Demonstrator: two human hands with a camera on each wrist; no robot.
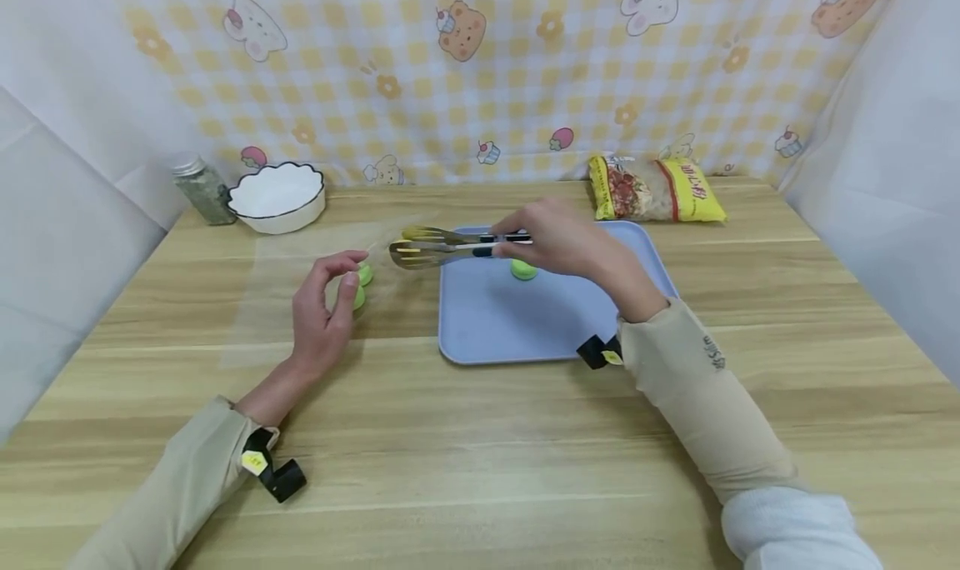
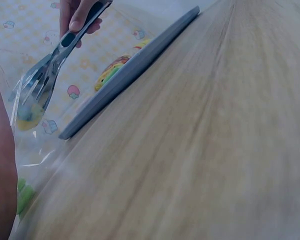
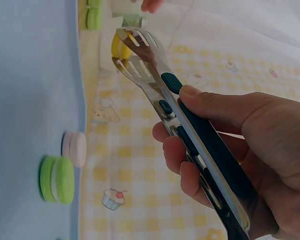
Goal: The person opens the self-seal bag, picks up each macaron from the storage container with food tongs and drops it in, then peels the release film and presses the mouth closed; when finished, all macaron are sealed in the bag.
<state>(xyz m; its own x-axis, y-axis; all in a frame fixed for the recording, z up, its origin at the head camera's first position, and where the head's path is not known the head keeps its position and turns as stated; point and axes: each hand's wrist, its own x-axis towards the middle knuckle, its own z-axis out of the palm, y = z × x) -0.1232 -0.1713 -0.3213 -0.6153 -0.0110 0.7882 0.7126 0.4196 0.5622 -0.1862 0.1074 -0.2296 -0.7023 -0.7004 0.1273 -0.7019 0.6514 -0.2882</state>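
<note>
Grasping tongs (image 3: pixel 200 127) with right grip (image 1: pixel 551 237), pinching yellow macaron (image 3: pixel 123 48) past left edge of tray (image 1: pixel 487 328); cannot tell hold of left grip (image 1: pixel 324 312) at clear bag (image 1: pixel 258 320).

Metal tongs (image 3: pixel 200 130) with slotted ends and dark grips reach nearly level past the left edge of the blue tray (image 1: pixel 487 337), a yellow macaron (image 3: pixel 122 47) between those ends, near a clear plastic bag (image 1: pixel 258 303) spread on the wooden table (image 1: pixel 465 462) beside 2 green macarons (image 1: pixel 364 275) lying close together
</note>
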